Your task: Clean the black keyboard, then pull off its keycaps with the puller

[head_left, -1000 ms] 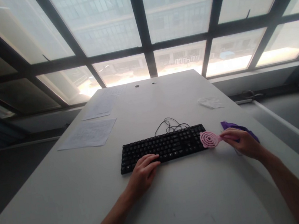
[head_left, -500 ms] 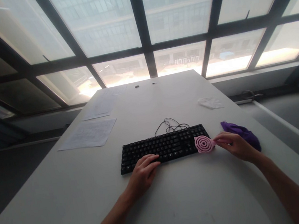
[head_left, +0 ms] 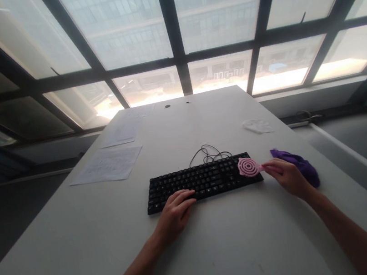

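A black keyboard point(head_left: 204, 182) lies crosswise on the white table, its thin cable point(head_left: 209, 153) looped behind it. My left hand point(head_left: 175, 210) rests over the keyboard's front edge, left of the middle, with its fingers stretched out and nothing held. Closed around a short handle, my right hand point(head_left: 287, 175) grips a pink hairbrush point(head_left: 248, 167) with a round head of open concentric rings. The head is over the number keys at the keyboard's right end; whether it touches them I cannot tell. Just beyond my right hand sits a crumpled purple cloth point(head_left: 298, 164).
Sheets of paper point(head_left: 107, 166) lie on the left side of the white table point(head_left: 194, 255). A crumpled clear plastic bag point(head_left: 258, 126) is at the back right. The table's right edge passes beyond the purple cloth. Large windows stand behind the table.
My right hand has moved the hairbrush slightly away from me, up over the number keys, and its head has tilted. My left hand stays on the keyboard's front edge.
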Motion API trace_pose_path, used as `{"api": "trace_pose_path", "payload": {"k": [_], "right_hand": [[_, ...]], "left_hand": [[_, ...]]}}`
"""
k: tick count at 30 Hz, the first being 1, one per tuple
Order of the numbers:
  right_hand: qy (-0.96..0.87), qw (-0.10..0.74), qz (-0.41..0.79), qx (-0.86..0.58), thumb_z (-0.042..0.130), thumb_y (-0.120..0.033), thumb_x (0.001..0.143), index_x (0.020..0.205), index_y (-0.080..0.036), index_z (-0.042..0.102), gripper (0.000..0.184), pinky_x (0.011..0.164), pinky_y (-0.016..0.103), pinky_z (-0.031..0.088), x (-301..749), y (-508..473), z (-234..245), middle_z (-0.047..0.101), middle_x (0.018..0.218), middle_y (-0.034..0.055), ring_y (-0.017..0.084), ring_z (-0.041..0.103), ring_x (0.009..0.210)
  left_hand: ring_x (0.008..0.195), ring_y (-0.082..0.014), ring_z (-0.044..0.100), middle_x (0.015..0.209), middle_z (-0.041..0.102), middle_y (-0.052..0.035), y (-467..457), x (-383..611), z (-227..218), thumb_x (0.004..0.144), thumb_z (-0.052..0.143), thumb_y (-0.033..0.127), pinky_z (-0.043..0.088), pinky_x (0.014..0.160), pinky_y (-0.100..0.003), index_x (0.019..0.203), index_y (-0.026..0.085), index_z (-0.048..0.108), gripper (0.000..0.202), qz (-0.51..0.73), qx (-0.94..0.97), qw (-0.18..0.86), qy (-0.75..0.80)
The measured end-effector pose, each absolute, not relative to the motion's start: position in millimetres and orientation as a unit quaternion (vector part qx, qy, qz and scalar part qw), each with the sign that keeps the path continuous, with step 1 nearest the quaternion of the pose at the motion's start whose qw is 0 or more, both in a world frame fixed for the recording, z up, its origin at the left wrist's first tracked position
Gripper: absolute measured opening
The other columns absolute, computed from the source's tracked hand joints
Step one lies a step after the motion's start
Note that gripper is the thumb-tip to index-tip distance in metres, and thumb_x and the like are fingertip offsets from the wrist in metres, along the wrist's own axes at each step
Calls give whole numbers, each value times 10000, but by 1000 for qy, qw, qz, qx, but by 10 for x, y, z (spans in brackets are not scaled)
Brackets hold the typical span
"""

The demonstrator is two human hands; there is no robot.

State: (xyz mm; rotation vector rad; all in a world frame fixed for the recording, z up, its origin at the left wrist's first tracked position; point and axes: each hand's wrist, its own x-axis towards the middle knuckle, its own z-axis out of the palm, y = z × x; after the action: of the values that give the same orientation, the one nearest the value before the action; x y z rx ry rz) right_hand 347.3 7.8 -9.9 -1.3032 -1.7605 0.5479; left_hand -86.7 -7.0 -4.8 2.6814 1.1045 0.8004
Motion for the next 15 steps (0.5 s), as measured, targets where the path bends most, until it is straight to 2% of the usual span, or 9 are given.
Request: {"api": "trace_pose_path", "payload": {"k": [8, 12, 15], "right_hand": [[-681, 460, 126, -555, 587, -410, 929, 996, -204, 712, 250, 842, 425, 544, 3424, 106, -101, 713, 980, 101, 261, 670, 901], [-690, 459, 160, -536, 602, -403, 920, 990, -203, 711, 239, 793, 396, 565, 3429, 69, -63, 710, 977, 106, 257, 667, 901], [-710, 431, 203, -519, 602, -396, 921, 979, -210, 716, 226, 692, 349, 574, 3398, 37, -50, 708, 981, 107, 249, 669, 884]], "left_hand": [[1231, -238, 554, 1259, 661, -89, -62, -866, -61, 921, 524, 128, 487, 1034, -453, 1111, 227, 704, 280, 271, 889, 66, 364], [1236, -237, 551, 1263, 658, -93, -57, -881, -77, 921, 516, 126, 485, 1039, -458, 1129, 229, 701, 297, 270, 890, 68, 361], [1239, -239, 548, 1267, 655, -94, -59, -881, -71, 925, 515, 129, 485, 1037, -459, 1132, 229, 699, 295, 267, 890, 70, 363]]}}
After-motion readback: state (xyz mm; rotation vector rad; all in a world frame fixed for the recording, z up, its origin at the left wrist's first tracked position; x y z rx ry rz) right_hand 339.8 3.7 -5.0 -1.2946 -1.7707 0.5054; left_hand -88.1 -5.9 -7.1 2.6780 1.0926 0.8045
